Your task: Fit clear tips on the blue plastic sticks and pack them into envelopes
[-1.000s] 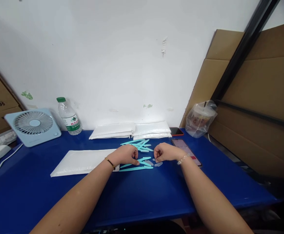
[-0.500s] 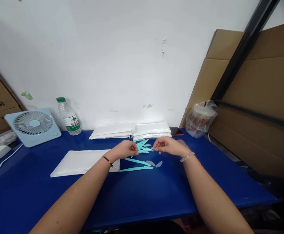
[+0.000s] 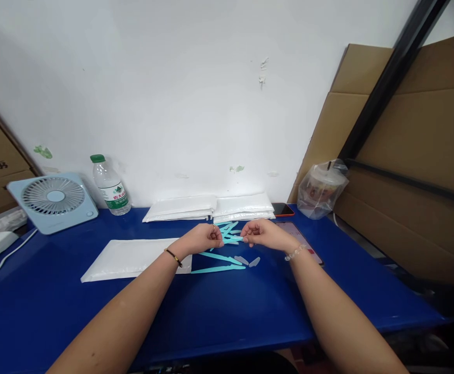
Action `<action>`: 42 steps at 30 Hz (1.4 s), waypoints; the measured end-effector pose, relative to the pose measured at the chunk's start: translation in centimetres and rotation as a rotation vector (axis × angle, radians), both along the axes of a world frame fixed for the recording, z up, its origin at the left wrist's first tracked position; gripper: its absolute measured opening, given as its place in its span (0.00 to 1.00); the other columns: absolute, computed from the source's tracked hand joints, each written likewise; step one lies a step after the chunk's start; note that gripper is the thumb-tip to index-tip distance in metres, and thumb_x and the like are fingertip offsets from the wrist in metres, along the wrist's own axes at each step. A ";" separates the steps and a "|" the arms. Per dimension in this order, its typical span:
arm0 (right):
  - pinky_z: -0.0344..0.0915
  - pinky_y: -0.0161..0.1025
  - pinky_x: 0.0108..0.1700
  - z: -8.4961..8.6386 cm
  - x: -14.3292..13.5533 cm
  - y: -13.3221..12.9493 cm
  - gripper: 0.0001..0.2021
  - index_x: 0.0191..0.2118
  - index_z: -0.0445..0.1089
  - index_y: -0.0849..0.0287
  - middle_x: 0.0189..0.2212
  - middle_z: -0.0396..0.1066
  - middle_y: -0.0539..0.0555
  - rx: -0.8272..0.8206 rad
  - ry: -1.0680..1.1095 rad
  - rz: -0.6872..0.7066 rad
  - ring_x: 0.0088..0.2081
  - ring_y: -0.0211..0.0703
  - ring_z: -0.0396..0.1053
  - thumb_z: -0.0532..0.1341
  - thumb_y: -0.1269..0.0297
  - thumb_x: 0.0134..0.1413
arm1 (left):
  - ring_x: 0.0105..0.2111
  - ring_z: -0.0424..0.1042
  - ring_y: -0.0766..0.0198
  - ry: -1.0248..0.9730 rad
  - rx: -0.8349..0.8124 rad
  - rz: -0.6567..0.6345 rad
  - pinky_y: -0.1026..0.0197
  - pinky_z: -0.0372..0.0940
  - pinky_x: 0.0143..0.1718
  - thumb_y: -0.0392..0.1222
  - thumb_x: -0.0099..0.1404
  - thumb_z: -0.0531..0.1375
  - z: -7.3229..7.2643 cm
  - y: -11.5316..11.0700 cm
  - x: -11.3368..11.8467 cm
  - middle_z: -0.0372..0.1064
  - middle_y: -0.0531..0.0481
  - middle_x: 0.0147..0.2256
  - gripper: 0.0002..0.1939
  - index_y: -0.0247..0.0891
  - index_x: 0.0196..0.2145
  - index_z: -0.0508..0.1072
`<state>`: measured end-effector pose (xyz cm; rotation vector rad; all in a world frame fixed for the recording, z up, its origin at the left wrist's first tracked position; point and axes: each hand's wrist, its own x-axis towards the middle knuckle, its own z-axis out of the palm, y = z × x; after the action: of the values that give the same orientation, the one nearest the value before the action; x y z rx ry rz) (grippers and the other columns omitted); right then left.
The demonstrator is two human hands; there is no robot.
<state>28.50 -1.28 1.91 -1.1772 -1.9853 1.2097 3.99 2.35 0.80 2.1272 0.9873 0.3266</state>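
My left hand [image 3: 205, 237] is closed on the handle of a thin turquoise eyebrow razor [image 3: 232, 239], held level. At its right end, the fingertips of my right hand [image 3: 260, 234] are pinched together around a small translucent blade cap, which they mostly hide. Behind and beneath the hands lies a crossed pile of similar turquoise razors [image 3: 227, 227]. Nearer to me, two more razors lie side by side, the front one [image 3: 219, 269] resting flat on the table. Two loose translucent caps [image 3: 254, 262] lie just right of their tips.
A white padded envelope [image 3: 125, 257] lies left, partly beneath my left forearm. More white envelopes [image 3: 242, 206] are stacked along the wall. Phones [image 3: 282, 209] lie to the right, near a bagged drink cup [image 3: 322, 189]. A water bottle [image 3: 111, 187] and blue fan [image 3: 55, 202] stand left.
My right hand has shifted slightly left, carrying the cap onto or against the razor's end. The left hand has barely moved. More of the phone beside my right wrist now shows.
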 end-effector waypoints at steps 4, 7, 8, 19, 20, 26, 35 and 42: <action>0.65 0.35 0.30 -1.4 -0.7 0.8 0.12 0.34 0.71 0.62 0.24 0.70 0.50 0.010 0.006 0.009 0.25 0.37 0.68 0.64 0.58 0.47 | 0.28 0.67 0.63 0.022 0.128 0.069 0.64 0.59 0.27 0.52 0.57 0.57 -0.2 -0.3 0.8 0.69 0.51 0.27 0.15 0.37 0.32 0.71; 0.65 0.36 0.32 -2.3 -0.5 1.7 0.11 0.36 0.70 0.62 0.25 0.71 0.51 0.091 -0.010 -0.106 0.27 0.39 0.69 0.62 0.59 0.49 | 0.34 0.68 0.61 0.041 0.328 0.184 0.63 0.59 0.31 0.50 0.58 0.57 0.2 -0.4 0.7 0.70 0.49 0.35 0.15 0.39 0.38 0.71; 0.65 0.36 0.34 -2.5 -0.4 1.9 0.11 0.37 0.71 0.62 0.27 0.71 0.52 0.156 -0.031 -0.168 0.29 0.39 0.69 0.62 0.60 0.49 | 0.35 0.68 0.60 0.053 0.362 0.188 0.63 0.59 0.32 0.50 0.57 0.57 0.4 -0.4 0.6 0.70 0.48 0.37 0.15 0.39 0.38 0.71; 0.58 0.30 0.25 -0.7 -0.7 -0.5 0.11 0.30 0.73 0.60 0.25 0.70 0.50 0.141 -0.441 0.127 0.25 0.36 0.65 0.68 0.60 0.39 | 0.27 0.67 0.65 0.371 0.225 -0.090 0.65 0.53 0.25 0.47 0.52 0.62 0.7 -1.0 0.2 0.71 0.54 0.27 0.08 0.42 0.28 0.75; 0.58 0.30 0.24 -0.9 -1.1 -0.5 0.09 0.29 0.72 0.60 0.25 0.69 0.50 0.152 -0.461 0.126 0.25 0.35 0.65 0.67 0.61 0.40 | 0.27 0.67 0.65 0.374 0.207 -0.080 0.65 0.52 0.24 0.46 0.53 0.62 0.7 -0.9 0.2 0.71 0.54 0.27 0.07 0.41 0.28 0.75; 0.58 0.30 0.25 -1.7 -1.5 -0.1 0.02 0.27 0.70 0.61 0.25 0.71 0.51 0.245 -0.523 0.056 0.25 0.35 0.65 0.61 0.72 0.42 | 0.26 0.67 0.65 0.348 0.172 -0.034 0.65 0.53 0.24 0.47 0.53 0.62 0.3 -0.2 -0.3 0.72 0.53 0.27 0.08 0.40 0.28 0.73; 0.61 0.30 0.26 -0.5 -0.6 -0.4 0.06 0.33 0.71 0.62 0.26 0.73 0.52 0.170 -0.383 0.091 0.25 0.36 0.68 0.58 0.71 0.47 | 0.25 0.65 0.64 0.309 0.213 0.021 0.65 0.52 0.23 0.50 0.53 0.61 0.1 0.4 -0.7 0.70 0.52 0.27 0.11 0.40 0.28 0.73; 0.65 0.32 0.31 -1.2 0.0 0.5 0.10 0.32 0.74 0.61 0.27 0.74 0.52 0.240 -0.257 -0.018 0.29 0.38 0.70 0.57 0.76 0.43 | 0.25 0.65 0.65 0.210 0.134 0.020 0.65 0.54 0.23 0.51 0.54 0.60 0.0 0.5 -0.8 0.68 0.52 0.26 0.12 0.38 0.28 0.72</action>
<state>28.46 -0.83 0.75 -1.2737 -2.2277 0.8143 3.20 2.89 0.80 2.3098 1.1341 0.1855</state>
